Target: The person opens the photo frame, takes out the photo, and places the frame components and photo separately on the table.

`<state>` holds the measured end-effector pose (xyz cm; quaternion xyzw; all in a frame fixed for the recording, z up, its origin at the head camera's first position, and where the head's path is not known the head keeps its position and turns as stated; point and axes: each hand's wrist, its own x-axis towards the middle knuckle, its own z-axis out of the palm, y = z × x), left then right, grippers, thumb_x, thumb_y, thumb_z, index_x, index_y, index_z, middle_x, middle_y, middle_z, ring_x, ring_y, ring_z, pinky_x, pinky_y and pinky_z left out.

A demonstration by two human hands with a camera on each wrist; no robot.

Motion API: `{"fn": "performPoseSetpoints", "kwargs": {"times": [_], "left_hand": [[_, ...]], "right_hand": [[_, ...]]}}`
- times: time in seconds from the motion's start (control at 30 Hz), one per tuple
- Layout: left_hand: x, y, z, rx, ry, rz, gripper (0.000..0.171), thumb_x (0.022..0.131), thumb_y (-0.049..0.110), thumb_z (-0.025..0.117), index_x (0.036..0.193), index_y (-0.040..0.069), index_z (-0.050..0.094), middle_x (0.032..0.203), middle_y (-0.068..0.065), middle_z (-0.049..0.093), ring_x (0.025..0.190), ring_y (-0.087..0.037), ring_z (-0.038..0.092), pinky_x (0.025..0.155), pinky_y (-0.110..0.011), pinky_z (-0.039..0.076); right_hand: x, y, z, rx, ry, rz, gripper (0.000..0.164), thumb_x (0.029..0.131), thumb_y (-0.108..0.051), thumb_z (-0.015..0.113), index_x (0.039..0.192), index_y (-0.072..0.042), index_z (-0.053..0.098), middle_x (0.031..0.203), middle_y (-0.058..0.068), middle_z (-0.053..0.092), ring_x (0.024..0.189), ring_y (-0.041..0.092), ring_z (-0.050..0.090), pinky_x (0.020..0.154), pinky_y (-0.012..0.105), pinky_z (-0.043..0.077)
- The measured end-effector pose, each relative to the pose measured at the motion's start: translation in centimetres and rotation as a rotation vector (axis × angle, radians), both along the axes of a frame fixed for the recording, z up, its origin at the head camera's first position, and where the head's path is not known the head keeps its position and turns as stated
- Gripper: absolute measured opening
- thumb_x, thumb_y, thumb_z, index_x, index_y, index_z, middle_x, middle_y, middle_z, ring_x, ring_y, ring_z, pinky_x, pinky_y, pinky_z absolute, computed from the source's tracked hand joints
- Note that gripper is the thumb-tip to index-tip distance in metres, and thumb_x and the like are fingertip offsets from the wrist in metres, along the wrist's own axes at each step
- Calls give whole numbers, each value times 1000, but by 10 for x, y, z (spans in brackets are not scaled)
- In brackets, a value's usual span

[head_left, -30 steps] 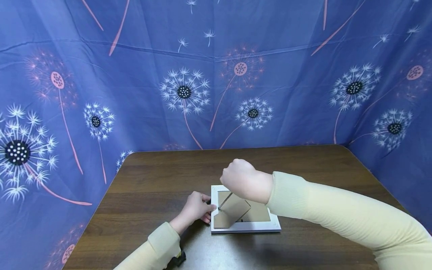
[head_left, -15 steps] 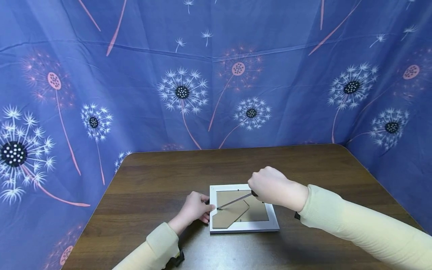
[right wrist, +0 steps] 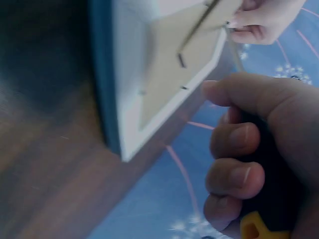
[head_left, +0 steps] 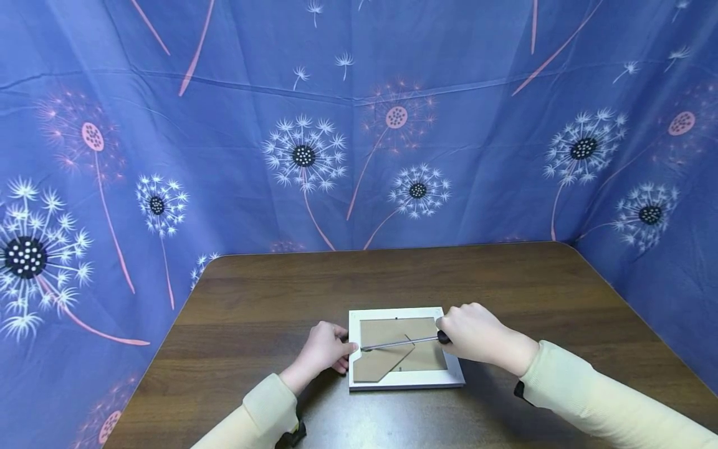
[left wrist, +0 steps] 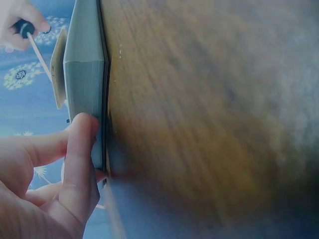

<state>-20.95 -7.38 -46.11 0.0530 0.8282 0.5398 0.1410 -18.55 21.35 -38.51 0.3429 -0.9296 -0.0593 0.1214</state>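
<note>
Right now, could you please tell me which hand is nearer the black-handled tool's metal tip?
The left hand: it grips the white rectangular frame beside the tip, while the right hand holds the handle at the far end.

Your screwdriver (head_left: 398, 343) had a shiny metal shaft (head_left: 417, 341) and a plastic-looking handle (right wrist: 274, 181). The frame (head_left: 415, 378) looked smooth, its back (head_left: 429, 357) matt like cardboard. Your surface (head_left: 280, 280) showed glossy wood grain; the curtain (head_left: 224, 143) was creased cloth, your sleeves (head_left: 572, 380) soft knit.
</note>
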Motion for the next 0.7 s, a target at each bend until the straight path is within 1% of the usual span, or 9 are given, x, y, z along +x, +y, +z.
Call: {"fn": "performPoseSetpoints", "kwargs": {"times": [0.1,0.17,0.27,0.43,0.6,0.7], "left_hand": [[1,1,0,-18,19,-1,42,81,0,69,115,-19,54,62,-11,63,44,-17,62,42,-31,56],[2,1,0,-33,35,0,42,81,0,69,115,-19,54,61,-11,64,45,-18,63,41,-31,56],[2,2,1,-58,54,2,39,81,1,70,112,-17,56,61,-11,64,45,-18,63,41,-31,55],[4,2,1,-94,81,1,28,81,3,70,102,-13,61,61,-10,64,45,-18,63,41,-30,55],[6,1,0,-100,104,-5,27,81,5,69,100,-13,62,60,-9,64,45,-16,62,41,-30,55],[6,-1,-2,-78,112,-12,26,83,7,67,99,-12,62,61,-8,64,45,-16,63,41,-30,55]], "right_hand": [[0,6,-12,-20,-47,-17,41,70,-19,76,56,-20,37,54,-12,21,50,4,15,42,20,9],[-1,9,-19,-27,-61,-27,39,71,-20,76,57,-20,40,53,-12,23,49,4,17,42,20,10],[-1,13,-28,-40,-57,-38,37,70,-21,76,57,-21,41,52,-12,26,49,3,20,41,20,11],[-1,17,-39,-81,-61,-45,34,69,-20,74,58,-22,42,51,-13,30,49,3,23,39,20,15],[-2,21,-46,-120,-40,-45,34,68,-19,74,58,-22,41,51,-15,29,48,2,23,38,20,18],[-3,24,-50,-142,-30,-48,33,69,-17,72,58,-22,41,50,-15,29,48,1,22,38,19,18]]}}
